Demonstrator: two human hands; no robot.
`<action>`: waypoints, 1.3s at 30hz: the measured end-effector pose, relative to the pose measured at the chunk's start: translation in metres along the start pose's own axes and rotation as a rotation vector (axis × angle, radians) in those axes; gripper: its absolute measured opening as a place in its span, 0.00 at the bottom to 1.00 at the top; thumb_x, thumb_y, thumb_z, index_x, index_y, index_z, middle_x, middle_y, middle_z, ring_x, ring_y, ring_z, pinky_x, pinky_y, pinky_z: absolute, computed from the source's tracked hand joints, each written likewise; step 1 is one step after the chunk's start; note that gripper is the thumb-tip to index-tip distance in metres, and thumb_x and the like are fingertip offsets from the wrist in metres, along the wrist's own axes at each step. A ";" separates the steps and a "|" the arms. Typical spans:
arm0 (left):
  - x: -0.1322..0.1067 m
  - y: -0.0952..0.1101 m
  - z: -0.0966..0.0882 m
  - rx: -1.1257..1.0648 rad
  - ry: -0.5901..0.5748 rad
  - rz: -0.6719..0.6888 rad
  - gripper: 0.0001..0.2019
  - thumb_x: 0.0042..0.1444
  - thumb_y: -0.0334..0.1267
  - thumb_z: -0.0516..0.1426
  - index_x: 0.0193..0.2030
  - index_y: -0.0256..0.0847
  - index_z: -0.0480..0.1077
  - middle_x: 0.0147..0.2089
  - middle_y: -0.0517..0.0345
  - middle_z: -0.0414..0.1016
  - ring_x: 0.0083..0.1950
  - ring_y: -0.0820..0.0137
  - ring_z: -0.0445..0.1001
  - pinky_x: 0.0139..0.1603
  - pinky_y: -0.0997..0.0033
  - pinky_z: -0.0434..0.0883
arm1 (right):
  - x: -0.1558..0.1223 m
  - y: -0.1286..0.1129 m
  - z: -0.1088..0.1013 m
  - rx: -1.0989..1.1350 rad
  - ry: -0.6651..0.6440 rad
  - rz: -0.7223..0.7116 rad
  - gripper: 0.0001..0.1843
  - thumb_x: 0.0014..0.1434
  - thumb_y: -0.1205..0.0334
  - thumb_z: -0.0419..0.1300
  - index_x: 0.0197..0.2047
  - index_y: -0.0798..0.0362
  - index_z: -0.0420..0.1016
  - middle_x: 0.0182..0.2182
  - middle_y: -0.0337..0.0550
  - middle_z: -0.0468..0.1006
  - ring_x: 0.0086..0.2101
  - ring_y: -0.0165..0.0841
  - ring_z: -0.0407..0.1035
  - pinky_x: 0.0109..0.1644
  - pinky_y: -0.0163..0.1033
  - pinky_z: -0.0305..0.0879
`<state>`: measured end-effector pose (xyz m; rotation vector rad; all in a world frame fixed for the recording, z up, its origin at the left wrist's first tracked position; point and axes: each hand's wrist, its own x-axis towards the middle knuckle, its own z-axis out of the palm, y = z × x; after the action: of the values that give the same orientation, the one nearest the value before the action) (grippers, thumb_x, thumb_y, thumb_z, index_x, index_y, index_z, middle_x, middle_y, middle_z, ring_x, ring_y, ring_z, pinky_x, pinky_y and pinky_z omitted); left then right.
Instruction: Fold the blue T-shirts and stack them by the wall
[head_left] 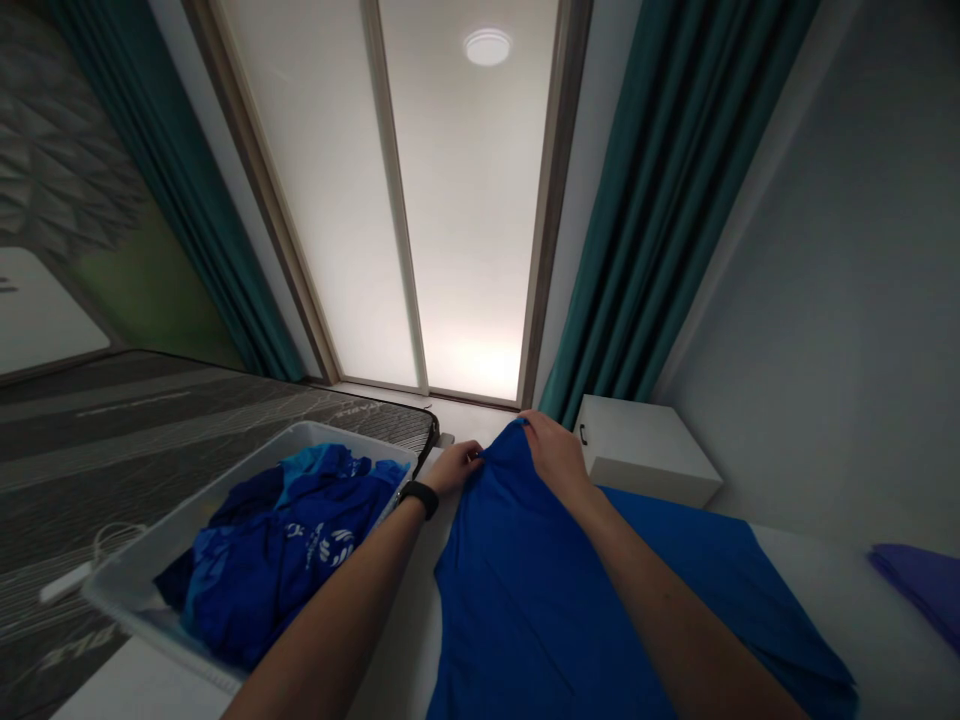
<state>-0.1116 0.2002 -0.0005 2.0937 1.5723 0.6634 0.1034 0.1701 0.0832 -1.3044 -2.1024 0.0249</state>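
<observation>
A plain blue garment lies spread in front of me on a white surface. My left hand, with a black wristband, pinches the far edge of the cloth. Just to the right, my right hand is closed on the same far edge, near its peak. Both forearms reach out over the cloth.
A white basket holding several blue clothes stands at my left on a dark patterned mattress. A white cabinet sits beyond, with teal curtains either side of a lit sliding door. A purple item lies far right.
</observation>
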 end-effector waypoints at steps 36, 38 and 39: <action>0.018 -0.008 0.005 -0.119 0.011 -0.258 0.09 0.56 0.34 0.56 0.34 0.35 0.79 0.30 0.57 0.79 0.34 0.70 0.75 0.32 0.78 0.68 | -0.096 -0.059 0.066 -0.104 -0.291 -0.272 0.02 0.62 0.66 0.60 0.38 0.51 0.70 0.38 0.41 0.75 0.40 0.36 0.67 0.43 0.40 0.60; 0.020 -0.008 0.007 -0.120 0.019 -0.266 0.10 0.56 0.34 0.55 0.35 0.35 0.79 0.32 0.56 0.80 0.36 0.70 0.76 0.34 0.78 0.68 | -0.096 -0.058 0.067 -0.106 -0.275 -0.268 0.02 0.63 0.66 0.59 0.38 0.50 0.70 0.37 0.41 0.75 0.39 0.36 0.67 0.42 0.41 0.59; 0.020 -0.008 0.008 -0.119 0.023 -0.268 0.10 0.57 0.35 0.55 0.35 0.36 0.79 0.32 0.56 0.80 0.37 0.70 0.76 0.35 0.78 0.68 | -0.096 -0.058 0.068 -0.105 -0.264 -0.261 0.02 0.63 0.66 0.59 0.38 0.50 0.70 0.37 0.42 0.74 0.39 0.36 0.67 0.42 0.41 0.59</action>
<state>-0.1079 0.2212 -0.0087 1.7548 1.7405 0.6681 0.0486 0.0849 0.0005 -1.1255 -2.5165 -0.0270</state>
